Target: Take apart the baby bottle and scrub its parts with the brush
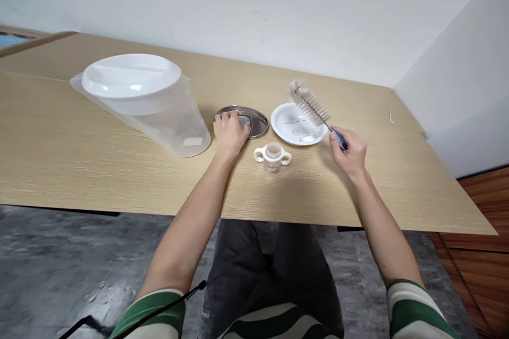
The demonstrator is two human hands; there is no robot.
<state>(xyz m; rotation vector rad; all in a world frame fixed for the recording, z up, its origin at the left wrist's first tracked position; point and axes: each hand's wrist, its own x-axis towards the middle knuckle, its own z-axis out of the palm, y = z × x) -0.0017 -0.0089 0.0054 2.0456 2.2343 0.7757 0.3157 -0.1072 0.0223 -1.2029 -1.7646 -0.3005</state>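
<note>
My right hand (pixel 349 152) is closed round the blue handle of a bottle brush (pixel 310 108), its pale bristles pointing up and left above a white bowl (pixel 278 131). A thin wire-like piece and small clear parts lie in the bowl. Over the round metal tray (pixel 260 124), my left hand (pixel 231 131) curls its fingers onto a clear rounded piece (pixel 244 121); the hand covers much of it. Between my hands, nearer to me, a small clear baby cup (pixel 272 158) with two white handles stands upright with its top uncovered.
A large translucent pitcher (pixel 159 122) with a white lid stands left of the tray, close to my left forearm. A small bent pale straw-like piece (pixel 392 116) lies far right on the wooden table (pixel 99 169). The table's front edge runs just before my legs; a white wall is behind.
</note>
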